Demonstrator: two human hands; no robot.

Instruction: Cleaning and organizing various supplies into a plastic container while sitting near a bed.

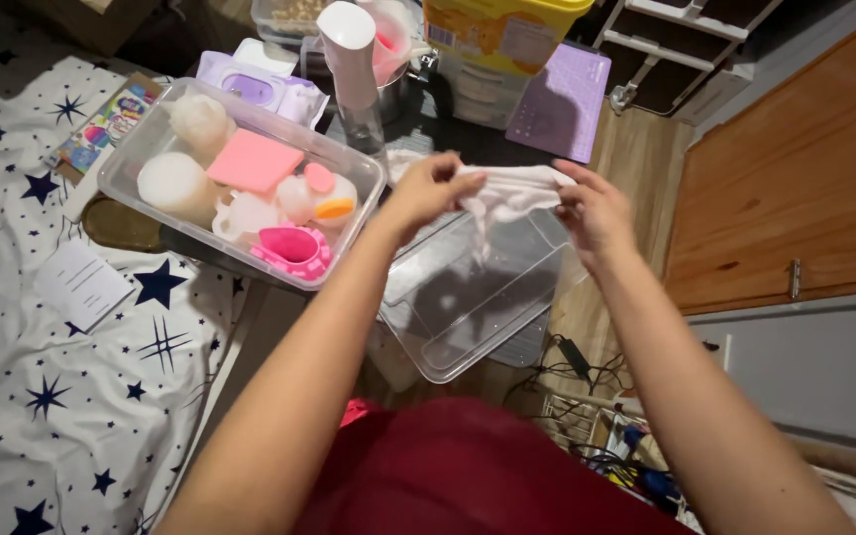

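- White cloth (512,188) stretched between both hands, held above clear lid (468,287).
- Left hand (428,188) pinched shut on one end of cloth; right hand (594,210) loosely curled, fingertips gripping the other end.
- Clear lid tilted, resting partly on the corner of clear bin (151,134) filled with pale and pink plastic parts.
- Likely risk: pressing down on the tilted lid could slide it off the bin's edge.
- Spray bottle (352,69) just behind, easily knocked by an elbow.
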